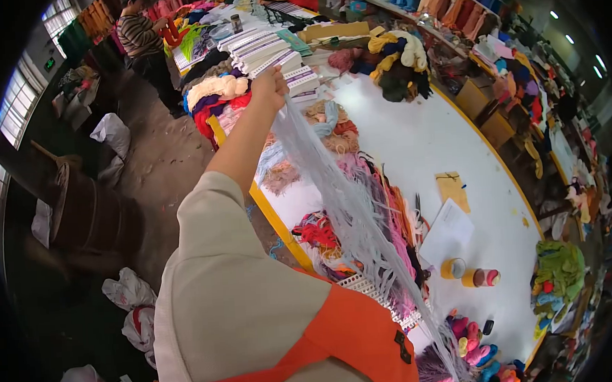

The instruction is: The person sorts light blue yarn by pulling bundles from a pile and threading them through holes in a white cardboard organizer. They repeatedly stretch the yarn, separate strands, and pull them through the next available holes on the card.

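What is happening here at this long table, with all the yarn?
The person wearing the camera holds the left hand high, closed on a bundle of pale grey yarn strands. The strands run down across the white table toward the bottom of the view, where their lower end cannot be seen clearly. Heaps of coloured yarn lie along the table's near edge. Two other people are at the far end.

Workshop hall. Bare grey-brown concrete floor (161,163), dusty and scuffed. A long white worktable with a yellow edge (420,138) runs down the room. Tall multi-pane windows (15,108) on the left wall let in daylight, with a small green exit sign (49,63) just beside them. Small white ceiling lamps (572,39) are lit at upper right. Long open wall shelving (407,14) lines the right side. White stuffed plastic sacks (112,131) sit on the floor near a dark brown round wooden drum (82,214).
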Demonstrator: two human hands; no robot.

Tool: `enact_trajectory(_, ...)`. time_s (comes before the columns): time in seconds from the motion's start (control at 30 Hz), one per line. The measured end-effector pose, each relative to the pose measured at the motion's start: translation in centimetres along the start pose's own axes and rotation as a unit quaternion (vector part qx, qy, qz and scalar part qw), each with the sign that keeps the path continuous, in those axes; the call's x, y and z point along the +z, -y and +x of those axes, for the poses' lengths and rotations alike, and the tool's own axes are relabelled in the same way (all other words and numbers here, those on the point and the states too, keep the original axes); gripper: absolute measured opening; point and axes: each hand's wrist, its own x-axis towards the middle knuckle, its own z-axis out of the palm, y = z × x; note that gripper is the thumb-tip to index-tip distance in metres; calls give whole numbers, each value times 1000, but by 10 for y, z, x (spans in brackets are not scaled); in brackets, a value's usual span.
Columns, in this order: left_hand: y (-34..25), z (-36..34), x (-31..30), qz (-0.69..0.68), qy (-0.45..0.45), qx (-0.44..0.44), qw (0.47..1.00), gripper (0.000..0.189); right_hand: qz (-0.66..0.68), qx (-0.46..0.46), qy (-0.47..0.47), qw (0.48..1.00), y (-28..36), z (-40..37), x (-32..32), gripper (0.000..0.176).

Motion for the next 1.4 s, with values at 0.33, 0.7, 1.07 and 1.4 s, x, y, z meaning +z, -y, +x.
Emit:
enact_trajectory(0.33,191,-157,-25,-88,120,-190,971,13,-268,-342,5,901,2,-18,77,28)
enact_trajectory(0.7,282,-351,1,349,653,-230,631,32,112,-88,351,926,327,-43,141,18)
enact_trajectory(1.07,267,-357,-10,301,605,-386,628,34,177,-57,324,927,299,-68,105,16)
enact_trajectory(1.4,278,-308,-41,548,500,-420,522,40,786,90,-20,611,247,-49,76,9)
